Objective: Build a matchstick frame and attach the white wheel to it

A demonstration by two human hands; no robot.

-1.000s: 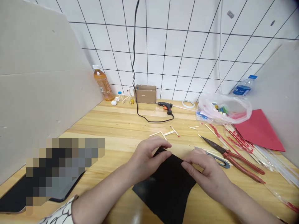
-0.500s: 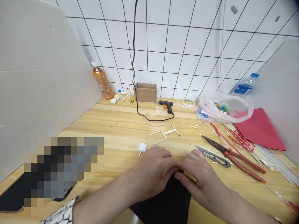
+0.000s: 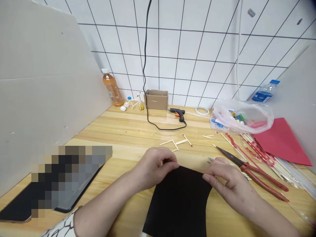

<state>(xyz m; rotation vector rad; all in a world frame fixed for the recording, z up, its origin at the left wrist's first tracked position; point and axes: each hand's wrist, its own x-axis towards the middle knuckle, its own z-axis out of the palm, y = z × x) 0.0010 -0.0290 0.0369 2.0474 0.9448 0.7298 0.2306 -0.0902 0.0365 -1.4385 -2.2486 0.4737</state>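
Between my hands is a sheet of black paper [image 3: 181,200], raised toward me with its far edge pinched at both corners. My left hand [image 3: 158,166] is closed on the upper left corner, thumb on top. At the upper right corner, my right hand [image 3: 225,177] pinches the edge between thumb and fingers. Beyond the sheet, a small frame of joined matchsticks [image 3: 176,143] lies on the table. Right beside my right hand are red-handled pliers [image 3: 254,171]; the grey thread snips are mostly hidden behind that hand.
A black hot glue gun [image 3: 179,113] with its cord lies before a cardboard box [image 3: 156,99]. On the right are a plastic bag [image 3: 243,118], red paper [image 3: 281,141] and bundled sticks [image 3: 270,153]. Phones [image 3: 71,204] lie at left, near a drink bottle [image 3: 113,89].
My hands have moved apart along the paper's far edge, so more of the black sheet shows. The white wheel on a stick is now hidden behind my left hand. The view has shifted slightly.
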